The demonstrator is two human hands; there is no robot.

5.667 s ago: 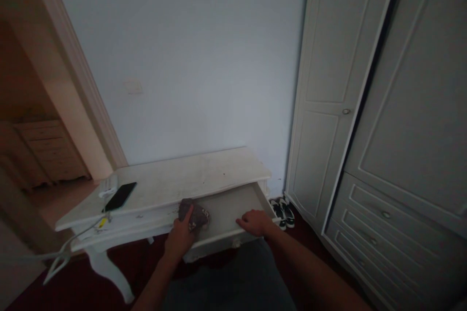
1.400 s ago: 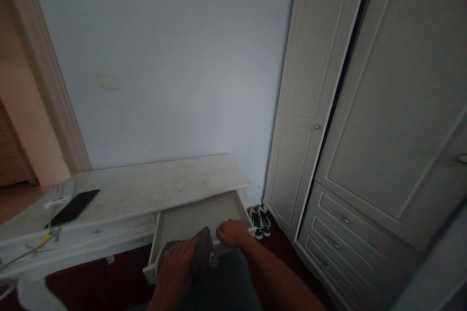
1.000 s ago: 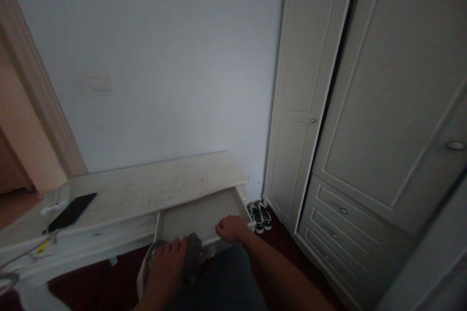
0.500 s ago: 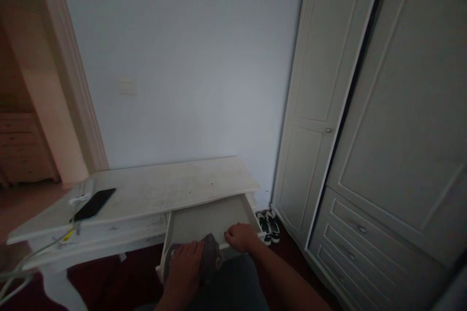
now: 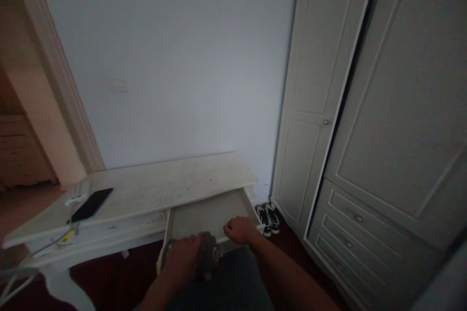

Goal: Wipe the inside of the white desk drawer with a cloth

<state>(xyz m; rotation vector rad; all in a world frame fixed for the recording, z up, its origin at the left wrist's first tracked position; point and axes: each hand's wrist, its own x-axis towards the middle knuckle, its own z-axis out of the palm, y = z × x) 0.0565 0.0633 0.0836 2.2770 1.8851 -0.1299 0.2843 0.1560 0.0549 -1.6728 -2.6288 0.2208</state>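
A white drawer (image 5: 207, 216) is pulled out from the white desk (image 5: 175, 180), and its inside is bare. My left hand (image 5: 184, 252) presses a bunched grey cloth (image 5: 209, 255) against the left part of the drawer front, with fingers bent over it. Part of the cloth sticks out to the right of that hand. On the right, my right hand (image 5: 239, 230) is closed at the top edge of the drawer front and appears to grip it. Its fingertips are hidden.
A dark phone or tablet (image 5: 91, 204), a white power strip (image 5: 77, 193) and a cable with a yellow tag (image 5: 65, 237) lie at the desk's left end. Black-and-white shoes (image 5: 267, 219) stand on the dark red floor, beside the grey-white wardrobe (image 5: 310, 107).
My left hand has shifted slightly, and the cloth's bunched folds have changed shape. My right hand stays at the drawer front. The camera view has moved a little.
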